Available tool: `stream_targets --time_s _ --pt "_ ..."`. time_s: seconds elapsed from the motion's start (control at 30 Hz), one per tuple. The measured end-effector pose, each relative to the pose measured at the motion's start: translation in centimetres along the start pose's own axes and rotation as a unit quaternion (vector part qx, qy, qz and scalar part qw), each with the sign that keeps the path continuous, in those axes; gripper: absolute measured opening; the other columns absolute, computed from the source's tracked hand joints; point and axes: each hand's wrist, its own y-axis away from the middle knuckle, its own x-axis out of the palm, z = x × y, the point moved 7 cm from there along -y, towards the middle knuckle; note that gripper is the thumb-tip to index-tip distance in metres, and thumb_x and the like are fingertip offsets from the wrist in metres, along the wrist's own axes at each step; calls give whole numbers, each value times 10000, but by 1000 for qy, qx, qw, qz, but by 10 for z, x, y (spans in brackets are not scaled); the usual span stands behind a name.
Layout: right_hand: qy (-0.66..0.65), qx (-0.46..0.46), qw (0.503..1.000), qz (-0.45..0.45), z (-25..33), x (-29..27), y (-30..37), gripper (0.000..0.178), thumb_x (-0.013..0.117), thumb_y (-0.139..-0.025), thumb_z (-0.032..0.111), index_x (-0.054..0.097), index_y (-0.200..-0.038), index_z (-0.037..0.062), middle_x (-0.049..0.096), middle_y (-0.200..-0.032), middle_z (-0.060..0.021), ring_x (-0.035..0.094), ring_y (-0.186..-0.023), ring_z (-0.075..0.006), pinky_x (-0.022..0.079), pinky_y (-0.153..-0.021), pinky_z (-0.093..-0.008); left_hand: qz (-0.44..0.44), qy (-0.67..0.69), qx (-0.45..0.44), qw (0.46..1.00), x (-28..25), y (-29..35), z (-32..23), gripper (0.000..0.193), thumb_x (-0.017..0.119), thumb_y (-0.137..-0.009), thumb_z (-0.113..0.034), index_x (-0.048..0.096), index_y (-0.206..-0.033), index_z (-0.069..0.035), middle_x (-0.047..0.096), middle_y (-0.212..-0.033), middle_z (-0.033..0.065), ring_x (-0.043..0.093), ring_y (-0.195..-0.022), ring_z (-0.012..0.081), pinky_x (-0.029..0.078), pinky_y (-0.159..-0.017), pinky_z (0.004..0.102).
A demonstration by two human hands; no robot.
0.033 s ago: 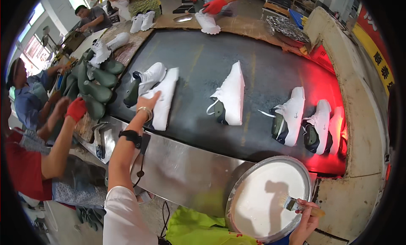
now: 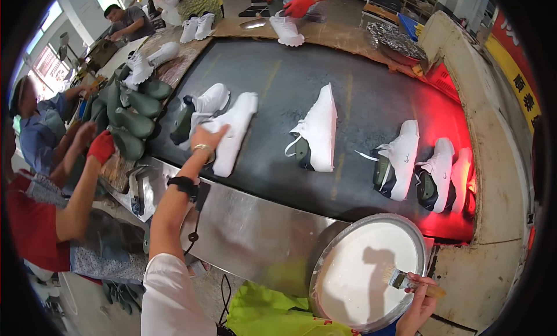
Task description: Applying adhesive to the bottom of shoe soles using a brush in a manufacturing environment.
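Note:
My left hand (image 2: 208, 140) grips a white shoe (image 2: 237, 130) near its heel end, with the pale sole side facing up. Just behind it, on the left, another white shoe (image 2: 210, 99) with a dark green last inside lies on the dark conveyor belt (image 2: 270, 112). In my right hand (image 2: 422, 304), closed around the handle, is a paintbrush (image 2: 400, 279); its bristles are over the white liquid in a round metal basin (image 2: 419, 234). A single white shoe (image 2: 316, 133) rests on its side mid-belt.
Two white shoes (image 2: 400, 156) (image 2: 438, 168) and a partly hidden one lie by the red-lit opening (image 2: 449, 226) at the right. Green shoe lasts (image 2: 132, 122) are heaped at the left, beside a co-worker's red glove (image 2: 102, 147). Across the belt, another person's red gloves (image 2: 299, 7) handle a white shoe (image 2: 285, 29).
My left hand and the shoe in it have shifted slightly to the right, away from the shoe beside it. My right hand and the paintbrush stay where they were.

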Motion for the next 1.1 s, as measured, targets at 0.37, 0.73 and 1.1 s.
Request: stream_targets --time_s 0.37,0.73,1.1 --pt "-155 64 984 -64 3 -13 43 215 486 -981 206 558 -1019 7 664 -981 -119 617 -905 -142 453 -686 -249 52 112 -179 976 21 15 -12 976 612 -676 -697 488 -1281 58 580 -1215 258 565 -1149 358 442 -949 430" --pt "-72 7 996 46 -42 8 39 174 563 -935 118 629 -975 -37 652 -912 -96 602 -829 -134 474 -711 -255 422 535 -23 731 -39 284 -35 579 331 -961 -432 477 -1292 20 618 -1134 204 639 -971 298 549 -833 410" --pt "212 -9 969 122 -65 72 15 256 551 -913 284 653 -1020 76 680 -747 -114 680 -726 -245 511 -651 -335 500 583 -207 606 -16 502 72 561 356 -964 -436 512 -1248 21 643 -1067 187 657 -877 259 561 -760 376"
